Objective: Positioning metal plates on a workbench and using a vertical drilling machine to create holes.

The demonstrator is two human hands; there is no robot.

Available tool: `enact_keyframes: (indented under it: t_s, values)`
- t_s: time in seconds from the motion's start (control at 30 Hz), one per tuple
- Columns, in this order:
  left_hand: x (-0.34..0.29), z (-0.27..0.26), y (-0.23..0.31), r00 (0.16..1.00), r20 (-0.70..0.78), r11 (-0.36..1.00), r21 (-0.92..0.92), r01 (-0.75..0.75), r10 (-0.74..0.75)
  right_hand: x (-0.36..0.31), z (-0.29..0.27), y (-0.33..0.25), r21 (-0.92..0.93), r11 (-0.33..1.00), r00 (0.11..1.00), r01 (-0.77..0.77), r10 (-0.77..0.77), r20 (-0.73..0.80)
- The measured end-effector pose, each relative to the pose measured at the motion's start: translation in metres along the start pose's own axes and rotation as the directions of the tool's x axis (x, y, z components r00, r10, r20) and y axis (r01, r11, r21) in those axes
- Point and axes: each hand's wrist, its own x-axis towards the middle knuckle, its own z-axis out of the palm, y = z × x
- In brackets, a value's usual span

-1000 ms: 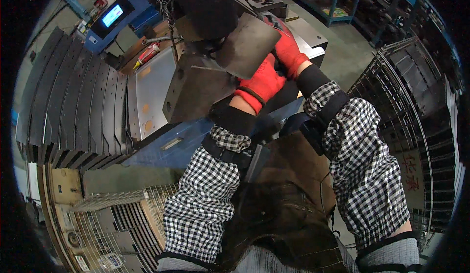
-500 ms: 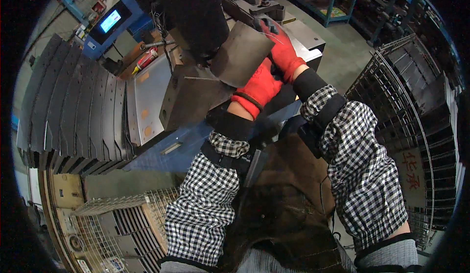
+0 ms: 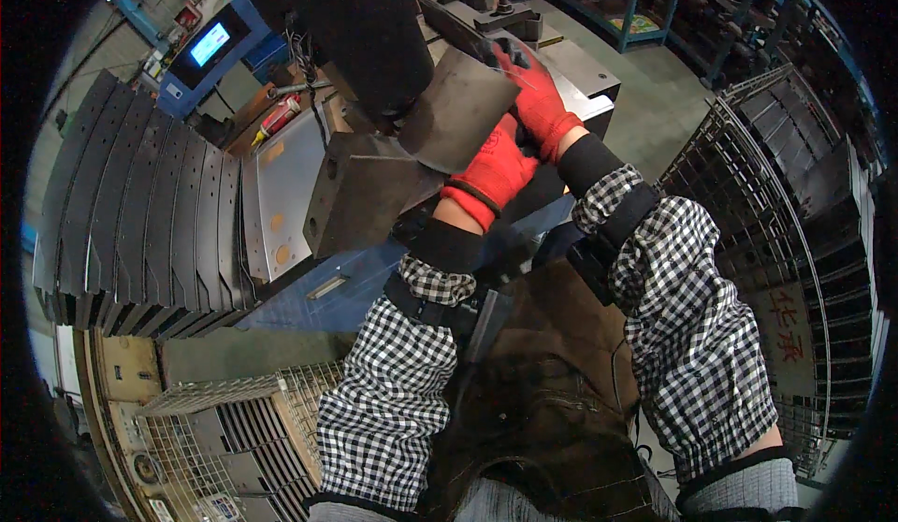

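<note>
A bent grey sheet-metal part [image 3: 458, 110] sits beneath the black machine head [image 3: 360, 45], one flap tilted up on the right. My left hand [image 3: 494, 165], in a red glove, is closed at that flap's lower right edge, its fingers partly hidden behind the metal. Farther out, my right hand [image 3: 538, 96], also red-gloved with dark fingertips, is closed on the flap's upper right corner. Left of the flap lies a darker metal piece with holes [image 3: 360, 190]; whether it joins the held part I cannot tell.
Several curved metal plates [image 3: 140, 195] stand in a row on the left. A red bottle [image 3: 278, 120] lies behind the machine's pale plate [image 3: 281, 185]. Wire baskets holding metal parts stand at right [image 3: 767, 185] and lower left [image 3: 178, 447]. A lit screen [image 3: 209, 45] is at the back left.
The sheet-metal part and my right hand appear very slightly lower and farther left in the picture. Both hands keep their hold.
</note>
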Motion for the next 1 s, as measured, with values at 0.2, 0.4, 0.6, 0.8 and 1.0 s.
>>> enact_keyframes:
  t_s: [0.2,0.4,0.6,0.8,1.0]
  values:
    - [-0.005,-0.006,-0.008,0.999,-0.004,0.999,0.028,0.040,-0.040,-0.008,0.002,-0.035,0.189,0.966,0.984,-0.175,0.175,0.014]
    - [0.000,-0.001,-0.001,0.999,0.019,0.999,0.012,0.040,-0.040,0.000,0.000,0.000,-0.044,0.999,0.998,0.027,-0.025,0.050]
    - [0.000,-0.005,-0.001,0.997,0.034,0.998,0.009,0.063,-0.063,-0.006,0.002,-0.005,-0.194,0.947,0.966,0.257,-0.249,0.064]
    - [0.000,-0.004,-0.001,0.999,0.014,0.999,-0.028,0.039,-0.038,-0.006,-0.004,-0.008,-0.238,0.937,0.966,0.257,-0.252,0.053]
    - [-0.001,-0.005,0.002,0.999,-0.045,0.995,-0.098,0.022,-0.026,-0.008,-0.006,-0.024,0.030,0.999,0.997,0.042,-0.040,-0.064]
